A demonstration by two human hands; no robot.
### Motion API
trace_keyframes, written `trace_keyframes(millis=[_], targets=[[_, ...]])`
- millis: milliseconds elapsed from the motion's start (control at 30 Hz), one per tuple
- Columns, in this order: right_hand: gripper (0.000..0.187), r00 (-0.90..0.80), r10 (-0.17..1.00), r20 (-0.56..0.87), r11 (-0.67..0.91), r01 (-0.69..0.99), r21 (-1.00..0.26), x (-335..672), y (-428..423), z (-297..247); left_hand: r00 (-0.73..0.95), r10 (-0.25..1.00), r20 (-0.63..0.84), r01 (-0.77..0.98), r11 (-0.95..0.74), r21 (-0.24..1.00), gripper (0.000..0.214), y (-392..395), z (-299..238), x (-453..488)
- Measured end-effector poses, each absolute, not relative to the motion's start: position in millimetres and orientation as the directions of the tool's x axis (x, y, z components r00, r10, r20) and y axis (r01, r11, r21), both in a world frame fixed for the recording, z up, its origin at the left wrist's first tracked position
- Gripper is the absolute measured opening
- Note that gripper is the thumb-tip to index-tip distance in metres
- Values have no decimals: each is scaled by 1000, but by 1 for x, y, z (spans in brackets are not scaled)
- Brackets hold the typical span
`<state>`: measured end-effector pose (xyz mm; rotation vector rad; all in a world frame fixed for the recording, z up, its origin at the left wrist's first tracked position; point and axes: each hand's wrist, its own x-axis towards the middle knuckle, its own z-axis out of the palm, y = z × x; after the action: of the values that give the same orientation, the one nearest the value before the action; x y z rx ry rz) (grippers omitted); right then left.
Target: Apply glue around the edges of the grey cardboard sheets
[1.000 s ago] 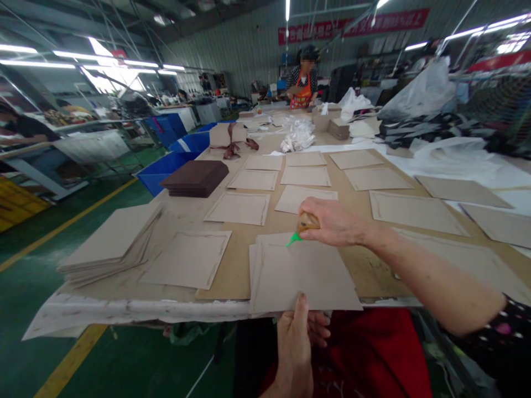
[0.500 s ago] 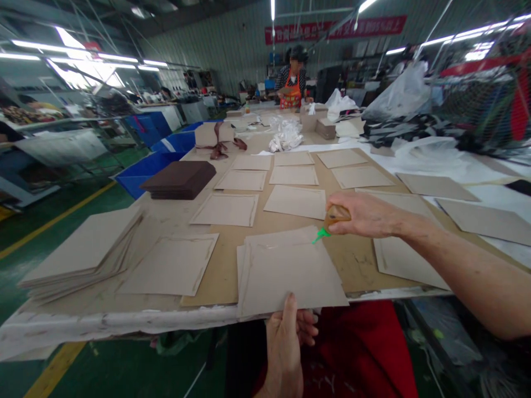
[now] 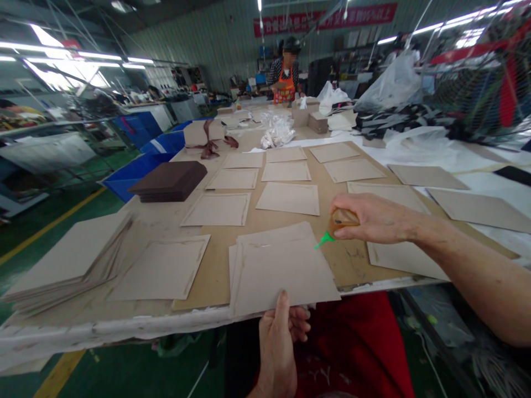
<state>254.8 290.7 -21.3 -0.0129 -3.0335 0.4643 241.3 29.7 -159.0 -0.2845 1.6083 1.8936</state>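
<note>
My left hand [image 3: 279, 345] pinches the near edge of a grey cardboard sheet [image 3: 282, 271] that overhangs the table's front edge, thumb on top and fingers underneath. More sheets lie under it. My right hand [image 3: 373, 218] is closed round a small amber glue bottle [image 3: 341, 220] with a green nozzle. The nozzle tip touches the sheet's right edge, near its far corner.
Several grey sheets [image 3: 218, 209] lie spread over the brown table [image 3: 357, 260]. A tall stack of sheets [image 3: 66, 260] sits at the left, a dark brown stack [image 3: 170, 179] behind it. Blue bins [image 3: 133, 168] stand left of the table. A person in an orange apron [image 3: 284, 72] works at the far end.
My right hand has carried the glue bottle from the sheet's far edge rightward and nearer, down along its right side. My left hand has kept its hold on the sheet.
</note>
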Motion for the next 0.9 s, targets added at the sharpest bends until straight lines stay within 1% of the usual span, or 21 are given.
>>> trace_keyframes(millis=[133, 167, 200, 333, 400, 567, 633, 700, 767, 833, 900], targets=[[28, -997, -67, -29, 913, -50, -404, 274, 284, -18, -773, 325, -545, -590, -51, 806, 59, 29, -160, 241], [29, -997, -74, -34, 909, -53, -414, 274, 283, -19, -773, 326, -544, -588, -46, 808, 59, 29, -160, 241], [29, -998, -63, -17, 913, -51, -404, 273, 284, -22, -774, 327, -542, -585, -42, 810, 59, 29, -161, 241], [30, -990, 21, 137, 958, -19, -286, 261, 291, -36, -784, 312, -536, -575, -42, 817, 59, 29, -161, 241], [29, -986, 34, 165, 962, -12, -271, 259, 294, -40, -786, 311, -534, -573, -43, 818, 59, 29, -161, 241], [30, -998, -24, 52, 940, -40, -339, 272, 293, -35, -791, 316, -524, -562, -35, 826, 61, 28, -162, 242], [31, -997, -25, 76, 938, -49, -342, 270, 294, -36, -794, 316, -519, -556, -33, 830, 61, 28, -163, 242], [30, -990, 3, 140, 945, -42, -323, 265, 296, -40, -796, 314, -518, -556, -40, 830, 60, 28, -163, 242], [29, -985, 30, 170, 952, -24, -307, 265, 296, -43, -796, 310, -520, -560, -51, 827, 58, 29, -163, 242], [28, -989, 31, 147, 948, -18, -316, 275, 293, -43, -797, 306, -520, -563, -64, 824, 57, 29, -161, 242], [28, -996, -9, 93, 934, -41, -354, 295, 286, -39, -796, 308, -522, -565, -68, 822, 56, 30, -159, 243]])
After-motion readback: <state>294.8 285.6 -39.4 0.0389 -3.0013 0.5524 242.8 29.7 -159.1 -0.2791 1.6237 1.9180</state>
